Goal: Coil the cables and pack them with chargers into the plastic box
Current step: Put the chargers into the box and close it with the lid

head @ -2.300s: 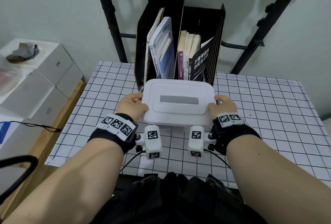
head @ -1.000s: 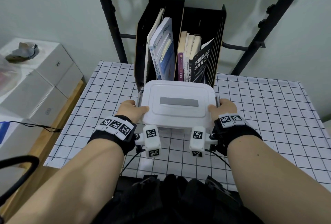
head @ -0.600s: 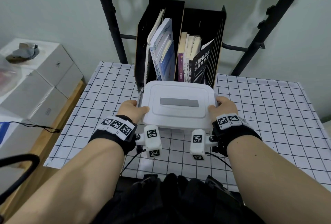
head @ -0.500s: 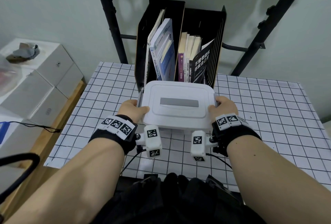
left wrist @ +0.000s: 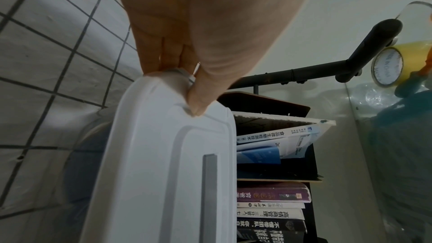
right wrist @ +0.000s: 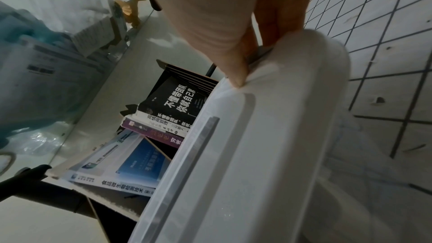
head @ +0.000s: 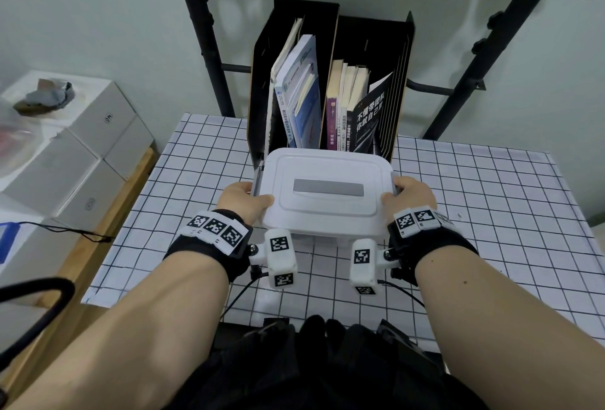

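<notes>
Both hands grip the closed plastic box on the gridded table, in front of a black book rack.

The table (head: 491, 200) carries the rack (head: 330, 82), whose books show Chinese titles, one black cover reading 不懂带团队你就自己累. The plastic box (head: 327, 193), lid on, sits between the hands: left hand (head: 242, 201) at its left end, right hand (head: 411, 196) at its right. Only the wrist views show the grips: each thumb (left wrist: 205, 84) presses the lid top while fingers (right wrist: 280, 19) curl round the end.
</notes>
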